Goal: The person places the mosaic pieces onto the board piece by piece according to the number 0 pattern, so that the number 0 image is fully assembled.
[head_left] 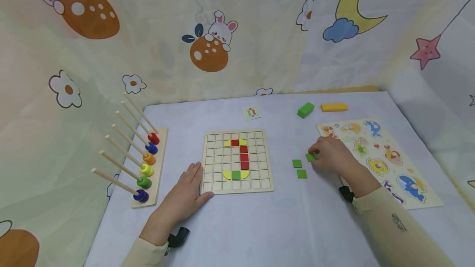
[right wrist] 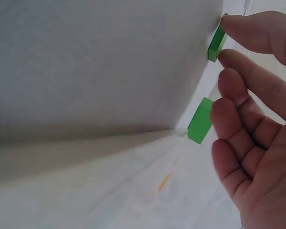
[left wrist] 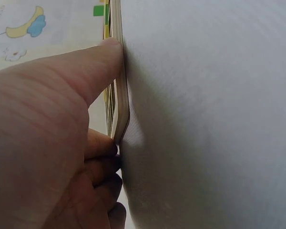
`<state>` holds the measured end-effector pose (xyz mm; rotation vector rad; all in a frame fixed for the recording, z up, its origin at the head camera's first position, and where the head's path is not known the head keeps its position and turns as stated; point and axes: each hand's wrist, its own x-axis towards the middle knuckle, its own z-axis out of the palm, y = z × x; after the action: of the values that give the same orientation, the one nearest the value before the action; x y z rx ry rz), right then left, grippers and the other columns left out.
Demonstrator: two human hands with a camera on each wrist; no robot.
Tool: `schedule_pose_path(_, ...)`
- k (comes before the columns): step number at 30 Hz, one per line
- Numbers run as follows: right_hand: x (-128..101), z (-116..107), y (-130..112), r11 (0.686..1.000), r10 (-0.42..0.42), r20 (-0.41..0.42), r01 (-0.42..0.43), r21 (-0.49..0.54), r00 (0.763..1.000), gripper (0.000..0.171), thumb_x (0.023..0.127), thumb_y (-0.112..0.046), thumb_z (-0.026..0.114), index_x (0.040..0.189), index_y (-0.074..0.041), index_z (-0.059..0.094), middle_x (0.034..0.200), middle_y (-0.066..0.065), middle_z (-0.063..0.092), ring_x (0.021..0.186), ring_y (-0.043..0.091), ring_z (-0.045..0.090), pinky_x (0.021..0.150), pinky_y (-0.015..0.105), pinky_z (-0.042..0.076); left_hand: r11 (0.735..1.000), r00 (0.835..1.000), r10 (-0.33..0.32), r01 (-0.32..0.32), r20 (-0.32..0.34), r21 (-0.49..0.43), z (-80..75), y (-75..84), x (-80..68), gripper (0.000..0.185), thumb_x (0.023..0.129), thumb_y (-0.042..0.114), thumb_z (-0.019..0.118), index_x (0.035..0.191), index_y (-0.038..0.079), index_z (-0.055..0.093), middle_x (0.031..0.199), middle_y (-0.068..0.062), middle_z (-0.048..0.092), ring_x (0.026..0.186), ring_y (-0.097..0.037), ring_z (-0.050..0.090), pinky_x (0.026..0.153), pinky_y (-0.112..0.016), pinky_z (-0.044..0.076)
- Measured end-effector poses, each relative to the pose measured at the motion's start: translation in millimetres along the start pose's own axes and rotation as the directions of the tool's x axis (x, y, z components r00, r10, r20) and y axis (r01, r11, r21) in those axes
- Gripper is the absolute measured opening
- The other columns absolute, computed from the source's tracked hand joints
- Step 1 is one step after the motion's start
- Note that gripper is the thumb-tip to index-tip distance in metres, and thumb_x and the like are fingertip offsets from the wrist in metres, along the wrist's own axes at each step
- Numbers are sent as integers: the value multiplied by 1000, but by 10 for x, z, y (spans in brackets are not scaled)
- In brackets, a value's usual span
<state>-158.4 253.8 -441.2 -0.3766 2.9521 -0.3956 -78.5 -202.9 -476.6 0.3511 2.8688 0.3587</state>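
Note:
In the head view a wooden grid board (head_left: 237,193) lies mid-table, bearing red square tiles (head_left: 243,156), yellow quarter-round tiles (head_left: 227,175) and one green square tile (head_left: 236,175). My left hand (head_left: 183,197) rests at its front left corner, fingers extended along the left side and thumb at the front edge. In the left wrist view the thumb (left wrist: 109,55) touches the board's edge (left wrist: 120,95). To the right, my right hand (head_left: 332,155) pinches a green square tile (head_left: 310,157) between thumb and index finger. Two more green tiles (head_left: 297,163) lie just left of that hand.
A peg stand (head_left: 161,155) with coloured beads stands at left, its pegs upright. Behind the board lies a small pattern card (head_left: 252,113). A green block (head_left: 306,110) and a yellow block (head_left: 334,107) sit at the back right, near a cartoon animal puzzle board (head_left: 426,201).

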Motion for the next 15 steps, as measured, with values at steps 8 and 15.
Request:
schedule_pose_path(8,23,12,25,1000,21,22,-22,21,1000,26,82,-19,86,106,-10,83,94,3,70,83,20,58,73,37,49,1000,1000,-4,4,-6,4,-10,4,-10,99,96,56,70,166,3,23,176,-15,17,164,-35,14,132,-55,22)
schedule_pose_path(15,23,15,13,998,55,39,-56,24,998,31,81,-22,85,108,-7,82,99,6,72,86,22,60,78,42,52,1000,1000,2,-2,-8,-2,-15,5,-11,98,96,55,70,165,2,24,176,-15,18,165,-35,14,132,-55,22)
